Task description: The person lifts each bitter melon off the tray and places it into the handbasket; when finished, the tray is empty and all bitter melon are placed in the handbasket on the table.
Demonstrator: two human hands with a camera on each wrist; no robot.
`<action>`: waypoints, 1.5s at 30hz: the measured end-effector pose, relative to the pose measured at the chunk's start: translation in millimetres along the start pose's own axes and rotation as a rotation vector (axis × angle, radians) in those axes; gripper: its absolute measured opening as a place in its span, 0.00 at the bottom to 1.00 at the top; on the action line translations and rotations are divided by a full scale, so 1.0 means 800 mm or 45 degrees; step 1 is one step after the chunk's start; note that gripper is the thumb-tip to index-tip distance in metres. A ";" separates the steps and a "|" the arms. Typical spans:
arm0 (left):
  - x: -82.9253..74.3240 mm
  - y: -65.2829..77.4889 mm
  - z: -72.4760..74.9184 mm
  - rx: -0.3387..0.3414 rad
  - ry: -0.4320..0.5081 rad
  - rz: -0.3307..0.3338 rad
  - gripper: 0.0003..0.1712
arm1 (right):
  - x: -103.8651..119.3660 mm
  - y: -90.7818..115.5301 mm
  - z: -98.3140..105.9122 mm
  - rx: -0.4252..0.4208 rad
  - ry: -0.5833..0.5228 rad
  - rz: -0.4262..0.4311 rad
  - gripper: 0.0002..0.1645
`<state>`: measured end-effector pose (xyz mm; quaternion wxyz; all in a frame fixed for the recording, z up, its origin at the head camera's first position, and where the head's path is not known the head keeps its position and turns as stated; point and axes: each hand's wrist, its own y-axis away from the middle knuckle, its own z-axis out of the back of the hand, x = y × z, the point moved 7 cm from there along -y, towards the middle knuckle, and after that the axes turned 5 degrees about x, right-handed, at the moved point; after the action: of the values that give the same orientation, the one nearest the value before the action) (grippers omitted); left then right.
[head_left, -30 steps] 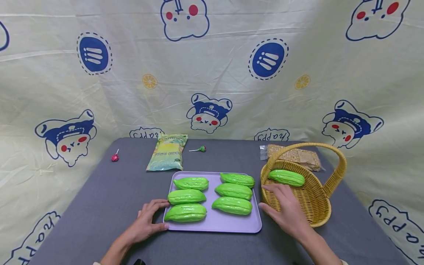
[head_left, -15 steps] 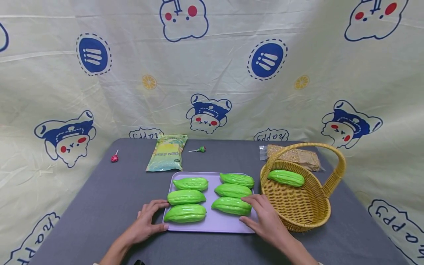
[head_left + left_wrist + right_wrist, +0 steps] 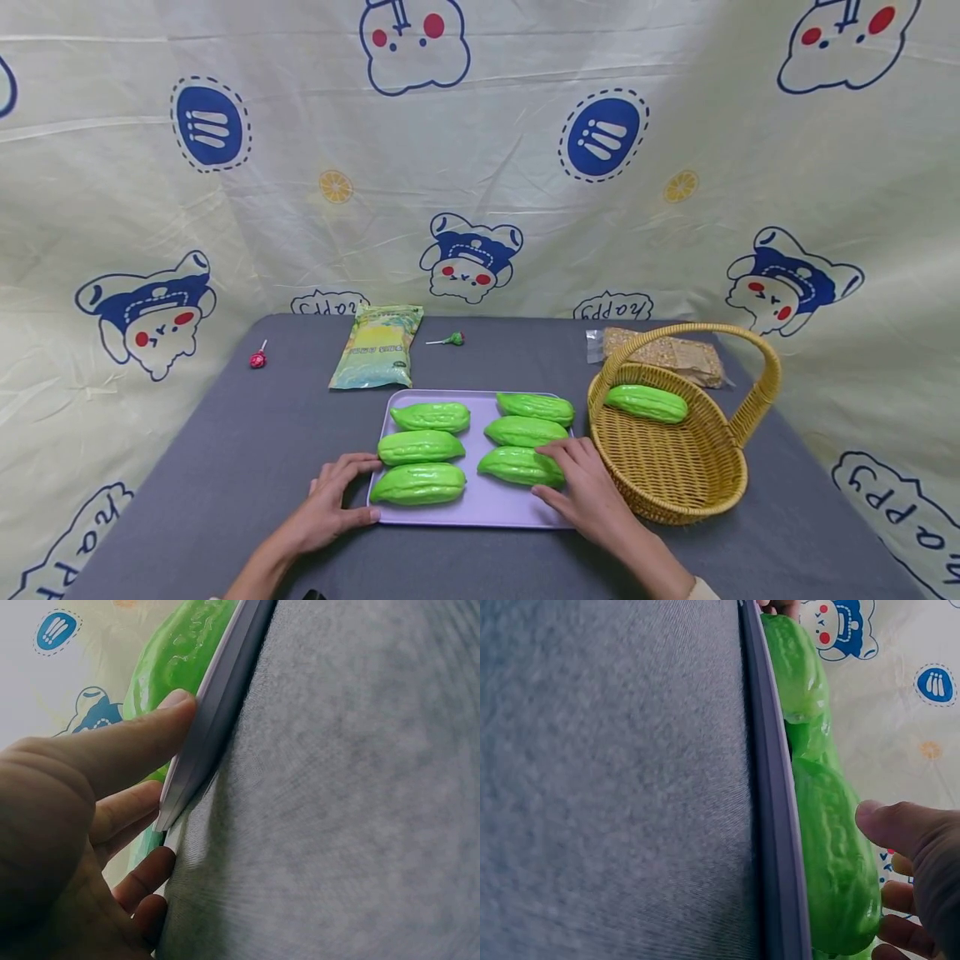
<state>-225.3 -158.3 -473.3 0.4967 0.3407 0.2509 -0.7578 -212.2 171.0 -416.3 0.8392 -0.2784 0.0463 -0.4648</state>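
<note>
A lilac tray (image 3: 498,510) lies on the table with several shiny green bitter gourds in two columns. My left hand (image 3: 326,504) touches its left edge; in the left wrist view the thumb lies against the rim and the fingers are loosely bent. Over the right end of the front right bitter gourd (image 3: 510,465) is my right hand (image 3: 588,492), thumb and fingers spread. In the right wrist view a gap shows between the thumb and fingers, and whether they touch this gourd is hard to tell. Another bitter gourd (image 3: 647,403) lies inside the wicker basket (image 3: 663,467).
Just right of the tray stands the basket, its tall handle (image 3: 768,375) arching over it. Behind are a yellow-green packet (image 3: 377,346), a clear bag of grains (image 3: 663,354), a green lollipop (image 3: 454,338) and a red lollipop (image 3: 258,359).
My right hand has moved left from the basket's near rim to the front right bitter gourd on the tray. The left hand has stayed at the tray's edge.
</note>
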 end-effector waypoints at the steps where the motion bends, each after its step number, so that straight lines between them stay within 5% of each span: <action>1: 0.000 0.000 0.000 0.000 -0.003 -0.004 0.33 | -0.001 0.000 -0.002 0.002 0.002 -0.001 0.31; 45: 0.005 -0.001 -0.001 0.015 0.026 0.019 0.33 | -0.008 0.003 -0.024 0.072 0.019 0.025 0.36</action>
<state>-226.9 -159.7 -477.1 0.4977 0.3531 0.2492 -0.7520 -220.4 168.8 -434.6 0.8509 -0.2506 0.0421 -0.4598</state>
